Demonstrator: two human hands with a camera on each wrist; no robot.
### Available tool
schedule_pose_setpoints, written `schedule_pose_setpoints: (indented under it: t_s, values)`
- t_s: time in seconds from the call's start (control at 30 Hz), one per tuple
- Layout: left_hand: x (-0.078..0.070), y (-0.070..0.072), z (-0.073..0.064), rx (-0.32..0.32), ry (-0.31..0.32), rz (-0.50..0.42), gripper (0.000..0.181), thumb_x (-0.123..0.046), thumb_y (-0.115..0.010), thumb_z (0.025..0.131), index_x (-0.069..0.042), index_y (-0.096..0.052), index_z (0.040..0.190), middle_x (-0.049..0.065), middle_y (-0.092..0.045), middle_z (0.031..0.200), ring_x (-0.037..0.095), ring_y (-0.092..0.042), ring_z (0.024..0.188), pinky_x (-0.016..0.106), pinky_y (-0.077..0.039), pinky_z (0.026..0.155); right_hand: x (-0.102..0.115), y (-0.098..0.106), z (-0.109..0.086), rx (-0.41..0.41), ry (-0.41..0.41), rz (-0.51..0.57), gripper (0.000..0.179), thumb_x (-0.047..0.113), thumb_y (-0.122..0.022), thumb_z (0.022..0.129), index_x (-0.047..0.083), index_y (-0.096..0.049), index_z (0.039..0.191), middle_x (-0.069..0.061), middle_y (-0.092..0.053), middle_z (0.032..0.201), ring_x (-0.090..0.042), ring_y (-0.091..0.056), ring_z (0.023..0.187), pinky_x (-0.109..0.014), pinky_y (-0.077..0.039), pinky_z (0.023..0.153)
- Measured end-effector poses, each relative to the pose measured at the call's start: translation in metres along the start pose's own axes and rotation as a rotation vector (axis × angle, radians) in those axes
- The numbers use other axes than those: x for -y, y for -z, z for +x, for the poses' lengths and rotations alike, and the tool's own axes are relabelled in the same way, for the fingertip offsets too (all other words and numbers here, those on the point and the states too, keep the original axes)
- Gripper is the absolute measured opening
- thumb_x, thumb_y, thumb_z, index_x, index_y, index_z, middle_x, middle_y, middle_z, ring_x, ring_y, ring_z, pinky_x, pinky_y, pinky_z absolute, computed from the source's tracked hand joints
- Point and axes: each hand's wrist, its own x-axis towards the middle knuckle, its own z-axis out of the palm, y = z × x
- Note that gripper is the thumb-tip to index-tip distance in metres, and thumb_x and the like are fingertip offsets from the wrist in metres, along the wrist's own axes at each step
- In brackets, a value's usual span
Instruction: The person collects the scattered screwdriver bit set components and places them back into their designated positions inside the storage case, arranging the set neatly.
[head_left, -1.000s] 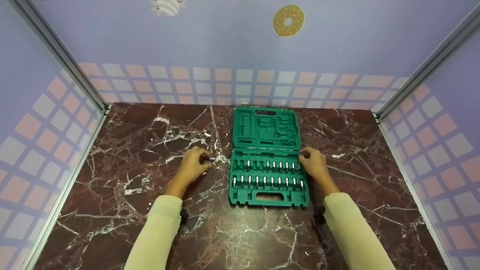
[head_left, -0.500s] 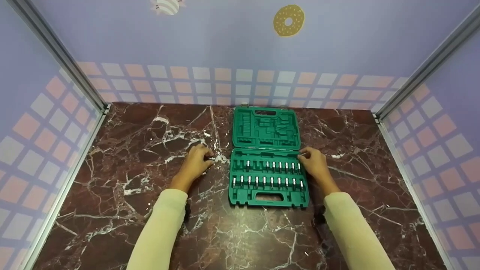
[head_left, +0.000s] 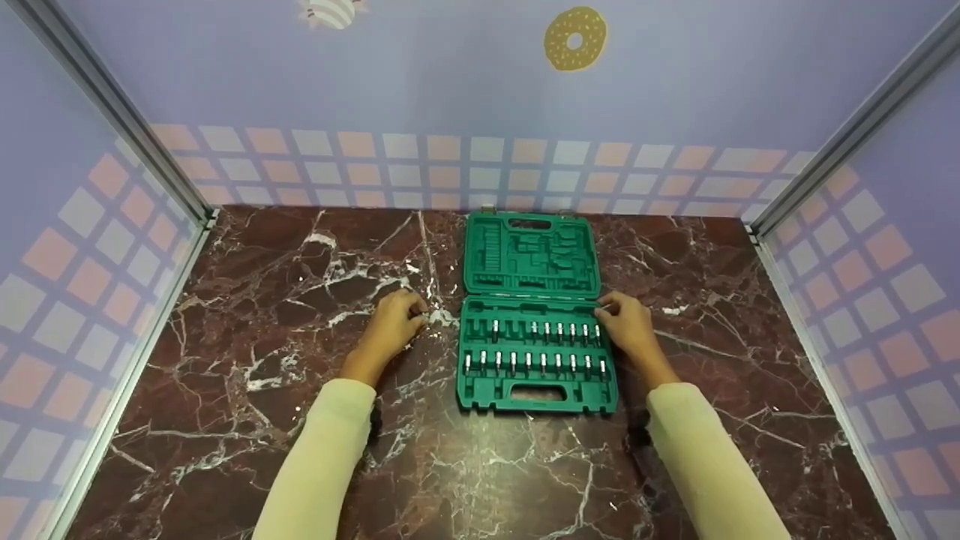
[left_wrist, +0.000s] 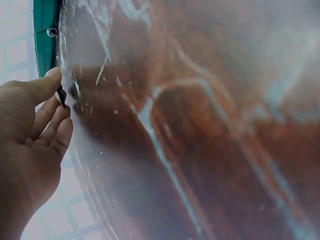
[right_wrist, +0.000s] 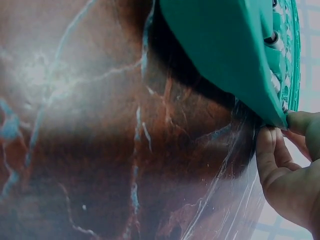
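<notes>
A green tool case (head_left: 538,401) lies open on the table, its lower half carrying two rows of silver socket bits (head_left: 559,363) in moulded slots. To its left, my left hand (head_left: 391,324) pinches a small socket bit (left_wrist: 61,96) between thumb and fingers. In the left wrist view only its dark end shows; the rest is hidden. At the case's right side near the hinge, my right hand (head_left: 628,324) grips the edge. The right wrist view has the thumb at the rim and the fingers (right_wrist: 267,150) against the side.
The raised lid (head_left: 531,255) stretches away behind the lower half, with moulded hollows. Several slots in the back row hold no bit. Purple walls (head_left: 480,82) with a tile pattern stand behind and at both sides of the dark marbled table (head_left: 262,450).
My left hand has shifted slightly right, and its fingers have turned so the socket bit that stuck out toward the case is now mostly covered. My right hand stays at the case's edge.
</notes>
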Motion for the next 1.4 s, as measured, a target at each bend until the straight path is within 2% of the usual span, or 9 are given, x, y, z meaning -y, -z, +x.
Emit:
schedule_pose_setpoints:
  t_s: [0.17, 0.43, 0.7, 1.1, 1.23, 1.4]
  values:
    - [-0.008, -0.001, -0.002, -0.031, 0.005, -0.068, 0.011, -0.001, -0.081, 0.086, 0.0, -0.072, 0.092, 0.015, -0.068, 0.09, 0.03, -0.067, 0.084, 0.043, -0.058, 0.078, 0.0, 0.0, 0.001, 0.004, 0.007, -0.018, 0.022, 0.012, -0.066, 0.1, -0.001, -0.07, 0.117, -0.025, -0.073, 0.104, -0.04, -0.069, 0.094, -0.053, -0.056, 0.083]
    - [-0.027, -0.002, -0.002, -0.058, -0.008, -0.128, 0.012, 0.001, -0.081, 0.085, 0.001, -0.072, 0.094, 0.015, -0.07, 0.09, 0.029, -0.069, 0.083, 0.041, -0.06, 0.077, 0.0, 0.0, 0.0, 0.016, 0.004, -0.022, 0.023, 0.011, -0.065, 0.1, -0.002, -0.069, 0.119, -0.025, -0.073, 0.108, -0.039, -0.069, 0.096, -0.053, -0.056, 0.084]
    - [-0.045, -0.006, -0.001, -0.071, -0.052, -0.184, 0.014, 0.002, -0.081, 0.085, 0.001, -0.074, 0.096, 0.016, -0.072, 0.088, 0.028, -0.069, 0.079, 0.041, -0.06, 0.074, -0.002, 0.0, 0.002, 0.008, 0.016, -0.032, 0.023, 0.012, -0.065, 0.1, -0.001, -0.07, 0.118, -0.025, -0.073, 0.105, -0.04, -0.069, 0.094, -0.054, -0.056, 0.083]
    - [-0.068, -0.011, 0.002, -0.036, -0.045, -0.254, 0.013, 0.001, -0.078, 0.088, 0.001, -0.073, 0.099, 0.015, -0.073, 0.092, 0.027, -0.071, 0.082, 0.04, -0.061, 0.076, 0.0, -0.001, 0.002, -0.001, -0.001, -0.033, 0.021, 0.012, -0.067, 0.099, -0.001, -0.07, 0.116, -0.025, -0.074, 0.104, -0.04, -0.069, 0.094, -0.053, -0.055, 0.084]
    - [-0.078, -0.014, 0.004, -0.008, -0.021, -0.257, 0.012, -0.002, -0.078, 0.089, -0.001, -0.073, 0.1, 0.012, -0.074, 0.093, 0.025, -0.071, 0.083, 0.038, -0.061, 0.077, 0.0, -0.001, 0.002, 0.008, -0.007, -0.023, 0.022, 0.013, -0.066, 0.1, 0.0, -0.07, 0.117, -0.025, -0.073, 0.106, -0.041, -0.069, 0.096, -0.054, -0.055, 0.084]
    - [-0.09, -0.02, 0.008, 0.043, -0.021, -0.266, 0.013, -0.002, -0.076, 0.09, -0.002, -0.073, 0.102, 0.012, -0.075, 0.094, 0.025, -0.072, 0.085, 0.037, -0.061, 0.078, -0.001, -0.002, 0.002, -0.011, 0.006, -0.022, 0.021, 0.012, -0.067, 0.099, -0.001, -0.07, 0.115, -0.025, -0.074, 0.104, -0.041, -0.07, 0.095, -0.054, -0.055, 0.085]
